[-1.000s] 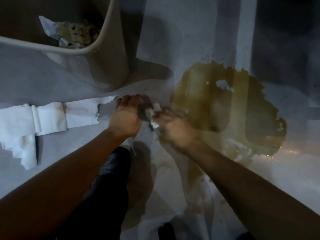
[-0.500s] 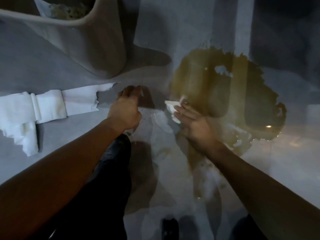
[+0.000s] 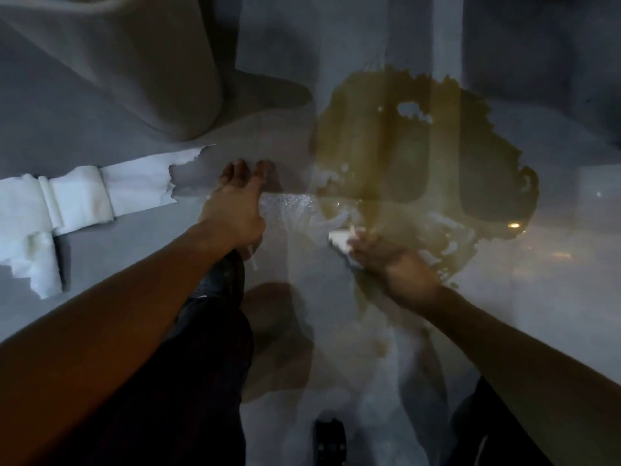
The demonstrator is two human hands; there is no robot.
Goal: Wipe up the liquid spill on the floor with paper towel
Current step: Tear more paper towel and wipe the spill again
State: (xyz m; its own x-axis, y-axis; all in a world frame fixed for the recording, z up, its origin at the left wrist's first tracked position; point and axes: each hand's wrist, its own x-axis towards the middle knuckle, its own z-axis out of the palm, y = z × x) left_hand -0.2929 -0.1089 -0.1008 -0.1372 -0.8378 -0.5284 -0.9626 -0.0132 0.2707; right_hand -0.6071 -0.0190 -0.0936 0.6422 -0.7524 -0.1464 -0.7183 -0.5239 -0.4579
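Observation:
A wide brownish liquid spill (image 3: 420,156) covers the pale floor at the upper right. My right hand (image 3: 386,260) presses a small white piece of paper towel (image 3: 339,238) flat on the floor at the spill's near-left edge, fingers straight. My left hand (image 3: 235,206) hovers or rests over the damp floor left of the spill, fingers extended and holding nothing. A strip of unrolled white paper towel (image 3: 84,196) with a torn end lies on the floor at the left.
A pale bin (image 3: 141,68) stands at the upper left, close behind the towel strip. My dark trouser leg and shoe (image 3: 215,290) sit below the left hand. A small dark object (image 3: 331,438) lies near the bottom centre. Wet streaks (image 3: 302,213) mark the floor between my hands.
My right hand has drawn the paper piece down and toward me along the spill's left edge. My left hand let go of the paper and stayed in place. The view shifted up, hiding the bin's opening.

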